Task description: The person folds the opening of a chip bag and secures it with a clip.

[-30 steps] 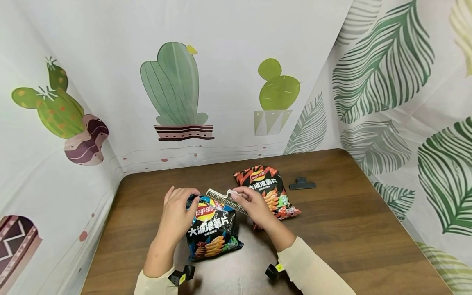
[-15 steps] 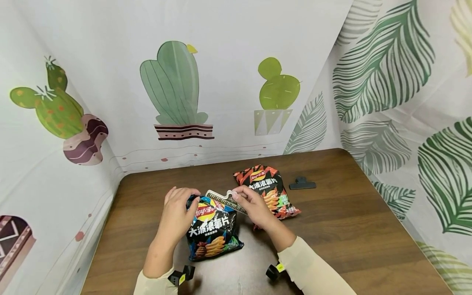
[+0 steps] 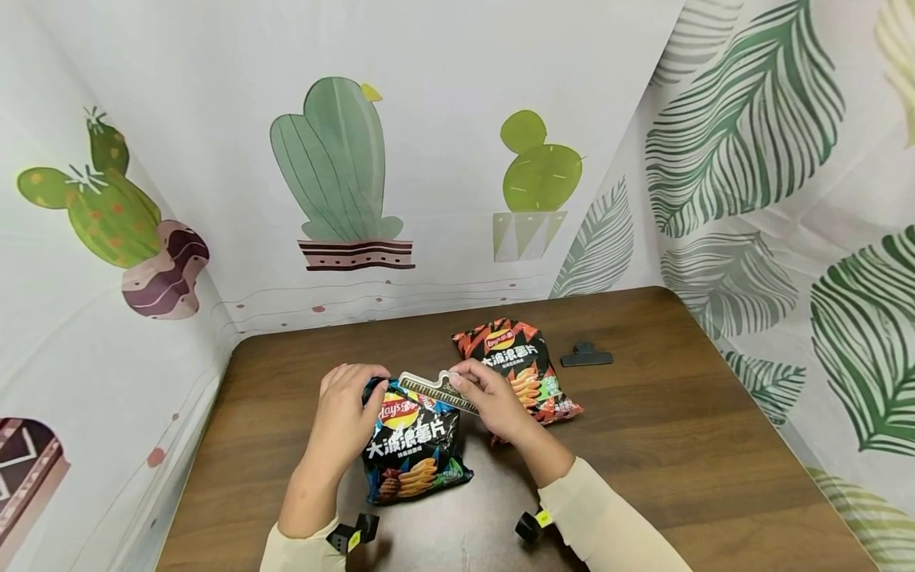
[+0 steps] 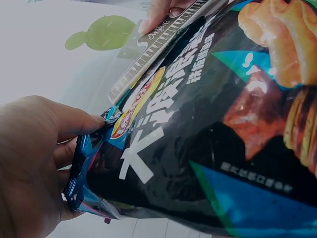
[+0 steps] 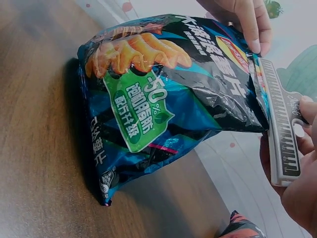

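Observation:
A black-and-blue bag of chips [image 3: 415, 449] stands tilted on the table, its front toward me. My left hand [image 3: 346, 409] pinches the bag's top left corner; the left wrist view shows the thumb [image 4: 79, 121] on the crumpled foil edge. A white bag clip [image 5: 281, 124] printed with piano keys lies along the bag's top edge. My right hand [image 3: 493, 401] pinches the clip's handle between thumb and fingers at the right end. In the right wrist view the clip's long bar meets the bag's top edge; whether its jaws grip the foil I cannot tell.
A red-and-black bag of chips [image 3: 511, 349] lies behind my right hand, partly covered by it. Farther right, a black clip [image 3: 586, 357] rests on the brown wooden table [image 3: 679, 413]. A printed white curtain [image 3: 443, 159] hangs along the table's back edge.
The bag clip has lowered slightly and shifted a little left, coming onto the bag's top edge. My left hand keeps its hold on the corner, nearly still.

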{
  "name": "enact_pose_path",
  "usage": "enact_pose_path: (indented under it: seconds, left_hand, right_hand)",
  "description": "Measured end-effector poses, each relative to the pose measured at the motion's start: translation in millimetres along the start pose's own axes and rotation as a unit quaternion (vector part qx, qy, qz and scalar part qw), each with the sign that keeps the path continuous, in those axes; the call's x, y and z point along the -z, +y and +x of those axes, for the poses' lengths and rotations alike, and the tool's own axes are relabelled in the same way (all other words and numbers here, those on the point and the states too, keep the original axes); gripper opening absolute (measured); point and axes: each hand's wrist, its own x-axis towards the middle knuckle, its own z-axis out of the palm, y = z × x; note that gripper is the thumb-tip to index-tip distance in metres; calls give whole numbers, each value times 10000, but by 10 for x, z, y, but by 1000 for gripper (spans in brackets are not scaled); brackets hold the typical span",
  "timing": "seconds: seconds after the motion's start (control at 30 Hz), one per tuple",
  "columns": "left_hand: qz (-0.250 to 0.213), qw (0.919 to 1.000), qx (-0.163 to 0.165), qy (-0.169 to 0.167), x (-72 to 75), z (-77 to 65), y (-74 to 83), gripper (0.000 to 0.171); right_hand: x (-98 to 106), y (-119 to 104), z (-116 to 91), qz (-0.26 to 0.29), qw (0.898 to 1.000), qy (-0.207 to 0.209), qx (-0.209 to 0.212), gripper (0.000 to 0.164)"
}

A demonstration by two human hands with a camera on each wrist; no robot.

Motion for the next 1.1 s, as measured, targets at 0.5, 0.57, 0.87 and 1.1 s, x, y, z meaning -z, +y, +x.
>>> enact_pose_path:
  seconds: [0.5,0.57,0.87,1.1]
  left_hand:
    - [-16,10000,53,-15,-18,-9,-15,6]
    - [-18,10000,59,-7,-19,-7,-16,6]
    - [38,9998,176,131,-47,-7,-40,9]
    - [-415,9948,795,484,-72,-43,-54,26]
  right_hand:
    - [-56,43,-32,-16,10000,-58,-11,19]
    - [-59,54,-34,106,9999,-76,-23,20]
    - [-78,74,-37,340,9993,-115,-141,23]
    - [-101,103,-42,504,9986,-22,-133,21]
